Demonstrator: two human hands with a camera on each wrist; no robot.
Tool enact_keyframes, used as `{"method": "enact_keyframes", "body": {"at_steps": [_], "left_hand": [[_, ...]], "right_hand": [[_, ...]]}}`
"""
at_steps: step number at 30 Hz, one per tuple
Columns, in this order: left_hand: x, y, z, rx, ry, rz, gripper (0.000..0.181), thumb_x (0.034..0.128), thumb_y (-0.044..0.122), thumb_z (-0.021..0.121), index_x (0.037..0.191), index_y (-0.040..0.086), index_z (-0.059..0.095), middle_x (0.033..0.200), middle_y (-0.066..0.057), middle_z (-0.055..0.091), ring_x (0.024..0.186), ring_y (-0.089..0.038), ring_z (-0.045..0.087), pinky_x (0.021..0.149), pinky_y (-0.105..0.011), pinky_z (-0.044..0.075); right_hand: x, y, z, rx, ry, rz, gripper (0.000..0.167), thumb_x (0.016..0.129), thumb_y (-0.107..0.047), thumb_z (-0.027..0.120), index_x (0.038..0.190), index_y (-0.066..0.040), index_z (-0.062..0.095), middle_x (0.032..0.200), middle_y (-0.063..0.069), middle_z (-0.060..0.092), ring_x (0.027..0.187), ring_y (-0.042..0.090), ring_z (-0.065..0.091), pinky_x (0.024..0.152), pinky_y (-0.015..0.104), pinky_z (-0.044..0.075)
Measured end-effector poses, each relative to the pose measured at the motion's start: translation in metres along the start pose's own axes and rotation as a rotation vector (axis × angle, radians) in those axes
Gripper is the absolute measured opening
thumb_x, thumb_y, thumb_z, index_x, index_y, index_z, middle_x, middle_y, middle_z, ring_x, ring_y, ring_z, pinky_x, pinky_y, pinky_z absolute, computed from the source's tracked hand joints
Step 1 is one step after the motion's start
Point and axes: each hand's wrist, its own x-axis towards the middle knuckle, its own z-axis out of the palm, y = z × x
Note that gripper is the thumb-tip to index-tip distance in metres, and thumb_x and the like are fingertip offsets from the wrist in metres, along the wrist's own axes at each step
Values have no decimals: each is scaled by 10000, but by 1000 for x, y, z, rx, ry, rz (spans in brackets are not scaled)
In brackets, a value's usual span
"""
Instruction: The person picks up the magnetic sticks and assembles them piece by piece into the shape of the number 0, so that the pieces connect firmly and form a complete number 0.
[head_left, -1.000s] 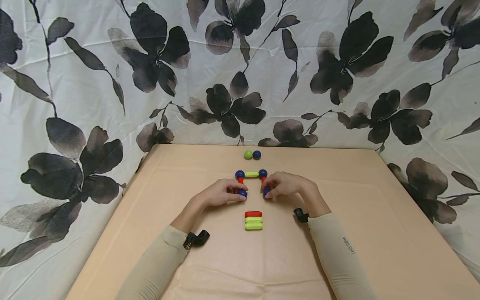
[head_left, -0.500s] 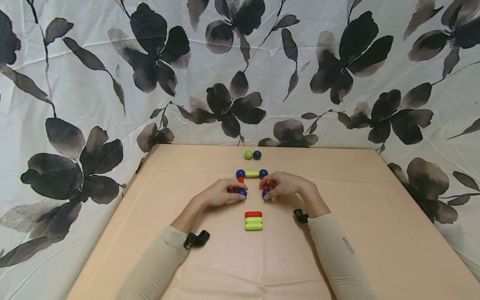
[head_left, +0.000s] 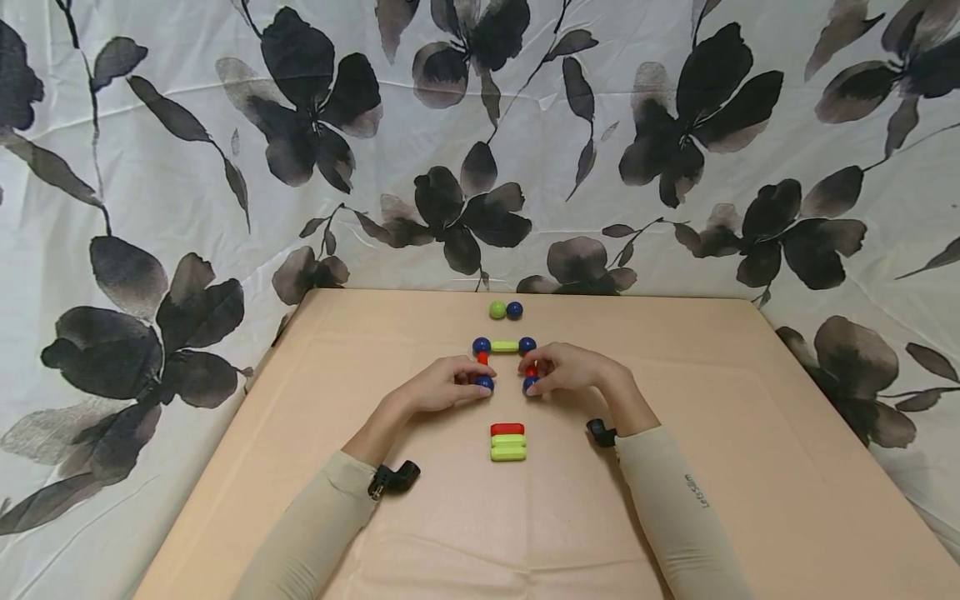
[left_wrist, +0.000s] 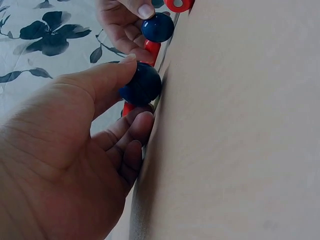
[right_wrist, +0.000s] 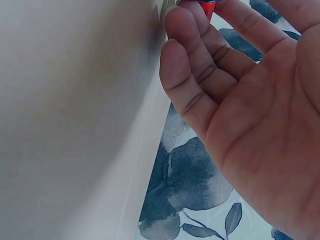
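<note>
On the table, a yellow-green rod (head_left: 505, 347) joins two blue balls, a left one (head_left: 482, 345) and a right one (head_left: 527, 344). A red rod runs from each toward the person, ending at a nearer blue ball. My left hand (head_left: 442, 385) pinches the near left ball (left_wrist: 142, 84) between thumb and fingers. With thumb and fingers, my right hand (head_left: 570, 368) pinches the near right ball (head_left: 530, 385). In the right wrist view that ball is mostly cut off above the right hand's curled fingers (right_wrist: 187, 70).
A green ball (head_left: 497, 310) and a blue ball (head_left: 514, 310) sit side by side near the table's far edge. Nearer the person lie a red rod (head_left: 507, 428) and two yellow-green rods (head_left: 508, 453) in a stack of rows. Flowered cloth hangs behind the table.
The joined balls and rods have shifted very slightly toward the far edge, and the near right ball has moved a little to the left. Both hands keep their grip.
</note>
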Motion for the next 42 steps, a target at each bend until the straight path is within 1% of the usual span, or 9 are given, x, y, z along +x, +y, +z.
{"method": "enact_keyframes", "body": {"at_steps": [17, 19, 22, 24, 26, 28, 33, 35, 42], "left_hand": [[-1, -2, -4, 15, 21, 11, 407, 968, 350, 757, 1340, 192, 715, 1058, 2, 636, 939, -194, 549, 776, -298, 453], [0, -1, -5, 20, 61, 26, 390, 975, 337, 750, 1327, 172, 719, 1051, -4, 630, 938, -184, 556, 784, -300, 467], [1, 6, -7, 58, 168, 59, 324, 994, 299, 728, 1275, 137, 735, 1027, -6, 616, 914, -173, 568, 769, -300, 485], [2, 13, -8, 92, 238, 78, 260, 1002, 275, 717, 1217, 132, 751, 1002, 5, 617, 884, -163, 569, 743, -294, 486], [2, 23, -8, 115, 263, 90, 188, 1005, 251, 710, 1150, 143, 762, 972, 16, 626, 857, -160, 571, 714, -294, 489], [2, 33, -5, 142, 224, 100, 128, 1009, 248, 704, 1094, 173, 763, 936, 39, 656, 827, -142, 576, 700, -282, 495], [-1, 56, 8, 279, -20, 117, 118, 1011, 262, 699, 1084, 200, 770, 946, 95, 711, 833, -77, 601, 755, -252, 513], [-2, 63, 14, 341, -85, 119, 149, 1004, 271, 708, 1109, 190, 776, 967, 102, 705, 852, -70, 606, 775, -256, 513], [-5, 71, 27, 474, -147, 94, 174, 993, 314, 723, 1123, 211, 778, 951, 120, 695, 878, -79, 620, 799, -262, 515]], "right_hand": [[-1, 2, 1, -1, 5, 6, 405, 897, -259, 836, 1275, -188, 707, 962, 48, 601, 944, 231, 539, 805, 343, 455], [-1, 3, 1, -3, 3, 0, 424, 889, -249, 845, 1282, -181, 703, 973, 55, 600, 954, 232, 535, 809, 341, 456], [-1, 3, 0, 2, -1, -7, 456, 877, -227, 856, 1301, -172, 697, 995, 68, 602, 973, 238, 533, 810, 338, 464], [-1, 4, -1, 6, -4, -7, 475, 872, -220, 860, 1313, -169, 692, 1007, 72, 603, 983, 242, 533, 810, 336, 470], [-1, 4, -2, 12, -7, -9, 484, 870, -216, 862, 1319, -166, 688, 1011, 72, 603, 986, 248, 535, 809, 335, 474], [-1, 5, -3, 14, -9, -13, 485, 872, -218, 860, 1321, -165, 685, 1011, 67, 603, 987, 246, 535, 811, 329, 476], [-2, 5, -3, 26, -7, -21, 476, 874, -207, 857, 1316, -161, 685, 999, 62, 602, 978, 243, 533, 816, 338, 470], [-3, 4, -3, 33, -7, -27, 476, 872, -198, 858, 1314, -152, 686, 991, 66, 603, 967, 245, 533, 813, 344, 466], [-4, 2, -3, 33, -9, -29, 474, 878, -193, 852, 1318, -138, 684, 989, 75, 601, 957, 243, 531, 816, 350, 456]]}}
